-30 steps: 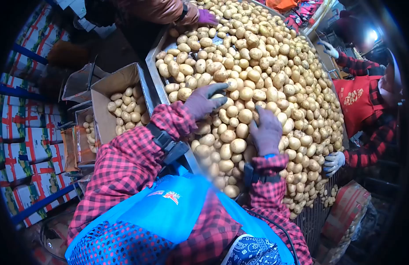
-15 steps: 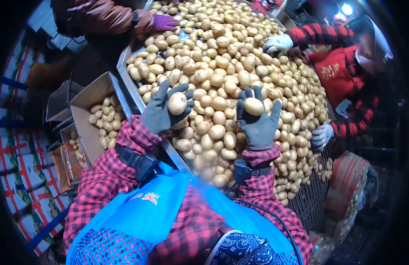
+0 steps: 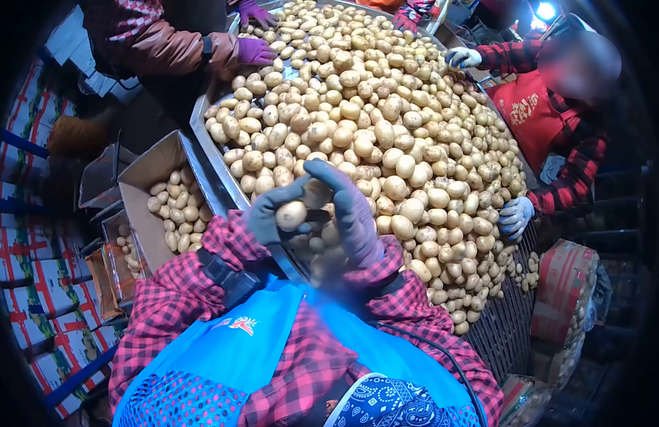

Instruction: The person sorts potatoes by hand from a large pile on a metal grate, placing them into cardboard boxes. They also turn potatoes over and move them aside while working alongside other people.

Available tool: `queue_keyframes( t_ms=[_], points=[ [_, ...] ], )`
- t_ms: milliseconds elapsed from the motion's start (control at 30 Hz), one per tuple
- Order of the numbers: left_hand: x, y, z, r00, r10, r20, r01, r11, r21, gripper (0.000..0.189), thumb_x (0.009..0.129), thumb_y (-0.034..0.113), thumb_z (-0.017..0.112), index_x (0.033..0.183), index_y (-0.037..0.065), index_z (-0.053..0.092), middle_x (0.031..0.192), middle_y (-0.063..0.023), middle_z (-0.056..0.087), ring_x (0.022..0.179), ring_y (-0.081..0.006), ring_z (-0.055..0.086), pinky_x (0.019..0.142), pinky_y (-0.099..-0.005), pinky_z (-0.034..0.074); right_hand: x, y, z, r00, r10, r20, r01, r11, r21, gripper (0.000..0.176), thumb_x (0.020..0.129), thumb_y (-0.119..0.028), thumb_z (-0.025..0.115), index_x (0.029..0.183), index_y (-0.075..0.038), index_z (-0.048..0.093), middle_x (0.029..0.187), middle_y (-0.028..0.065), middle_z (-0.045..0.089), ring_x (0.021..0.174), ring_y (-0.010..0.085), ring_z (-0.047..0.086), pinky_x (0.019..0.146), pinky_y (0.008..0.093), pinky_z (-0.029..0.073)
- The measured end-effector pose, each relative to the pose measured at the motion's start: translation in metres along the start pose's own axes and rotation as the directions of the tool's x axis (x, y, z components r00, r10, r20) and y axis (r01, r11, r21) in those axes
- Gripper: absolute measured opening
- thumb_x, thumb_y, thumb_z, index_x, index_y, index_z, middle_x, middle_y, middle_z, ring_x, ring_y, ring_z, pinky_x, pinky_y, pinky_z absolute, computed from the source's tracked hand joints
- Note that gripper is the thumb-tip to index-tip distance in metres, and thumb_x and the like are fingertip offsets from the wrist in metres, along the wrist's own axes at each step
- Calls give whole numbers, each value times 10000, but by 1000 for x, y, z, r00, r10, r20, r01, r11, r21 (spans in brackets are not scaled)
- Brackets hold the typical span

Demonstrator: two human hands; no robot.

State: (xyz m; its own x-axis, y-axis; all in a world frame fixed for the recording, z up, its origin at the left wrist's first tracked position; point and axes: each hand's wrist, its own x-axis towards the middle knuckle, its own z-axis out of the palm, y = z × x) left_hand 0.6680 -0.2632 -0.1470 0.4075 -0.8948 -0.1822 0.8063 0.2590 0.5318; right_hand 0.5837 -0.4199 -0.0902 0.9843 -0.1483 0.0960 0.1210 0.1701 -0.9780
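Both my hands wear dark grey gloves and are close together over the near left edge of a big heap of potatoes (image 3: 358, 107). My left hand (image 3: 272, 212) is closed on a pale round potato (image 3: 291, 215). Beside it, my right hand (image 3: 349, 213) curls its fingers over a second, browner potato (image 3: 316, 193), which lies between the two hands. The right palm faces inward and part of that potato is hidden by the fingers. More potatoes show below, blurred.
Left of the metal table rim (image 3: 219, 167) stands an open cardboard box (image 3: 148, 174) holding potatoes. A co-worker's purple gloves (image 3: 255, 51) rest at the far left. Another person in a red apron (image 3: 528, 117) reaches in from the right. A red-and-white carton (image 3: 562, 285) stands lower right.
My right hand has moved left and turned inward, next to my left hand, which came slightly down. The co-worker's upper gloved hand on the right has lifted away from the heap.
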Motion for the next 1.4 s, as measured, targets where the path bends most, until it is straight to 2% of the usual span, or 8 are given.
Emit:
queue_keyframes(
  t_ms=[233,433,700,967,1100,1200,1233,1400],
  points=[
    [-101,99,-67,897,373,-237,-280,895,347,746,834,305,621,1466,80,293,1334,-228,480,1006,-274,646,726,-342,613,18,6,-51,927,-288,-242,240,948,-210,628,990,-502,392,1278,38,533,1248,149,579,1193,245,522,1053,368,362],
    [-154,114,-123,543,558,-628,357,523,774,632,891,240,649,1428,41,383,1397,-147,436,1281,-238,431,1066,-360,359,41,50,-98,777,89,-623,108,956,272,683,992,-548,319,1339,21,470,1273,143,558,1164,249,537,1066,369,379],
    [62,116,-88,836,548,-18,200,-274,941,752,811,420,701,1404,56,415,1416,-235,413,1331,-367,387,1105,-420,314,40,58,-115,819,251,-516,178,743,645,683,977,-550,384,1342,23,451,1259,170,554,1141,282,542,1053,416,409],
    [200,75,-98,880,431,-200,94,256,962,740,776,528,691,1343,87,513,1281,-232,505,1210,-338,494,1019,-419,406,42,58,-112,796,312,-519,150,729,668,677,989,-544,343,1344,22,449,1247,171,543,1147,289,525,1060,441,404],
    [184,56,-19,856,471,212,-59,-319,946,696,795,512,677,1319,82,517,1279,-202,505,1175,-357,497,1040,-402,384,41,59,-112,773,284,-567,216,723,656,653,1007,-513,300,1350,23,443,1250,173,543,1138,317,532,1071,450,401],
    [184,19,32,954,245,175,-234,235,943,721,770,449,701,1347,86,467,1296,-203,495,1158,-332,513,988,-420,435,40,52,-109,732,276,-623,188,797,574,687,998,-549,261,1383,-3,419,1344,184,490,1206,322,498,1075,444,381],
    [183,8,44,887,289,360,-339,-121,933,750,768,441,709,1380,102,439,1308,-197,488,1158,-327,524,964,-427,453,40,51,-107,811,177,-558,253,753,608,693,994,-560,257,1402,-20,404,1387,191,459,1242,310,478,1087,438,358],
    [130,24,29,689,560,461,-346,-305,887,669,793,322,723,1375,113,467,1353,-190,466,1228,-331,487,1030,-429,398,31,64,-122,842,147,-518,286,693,662,655,1011,-514,259,1384,1,420,1341,205,499,1212,318,509,1091,458,370]
  ],
)
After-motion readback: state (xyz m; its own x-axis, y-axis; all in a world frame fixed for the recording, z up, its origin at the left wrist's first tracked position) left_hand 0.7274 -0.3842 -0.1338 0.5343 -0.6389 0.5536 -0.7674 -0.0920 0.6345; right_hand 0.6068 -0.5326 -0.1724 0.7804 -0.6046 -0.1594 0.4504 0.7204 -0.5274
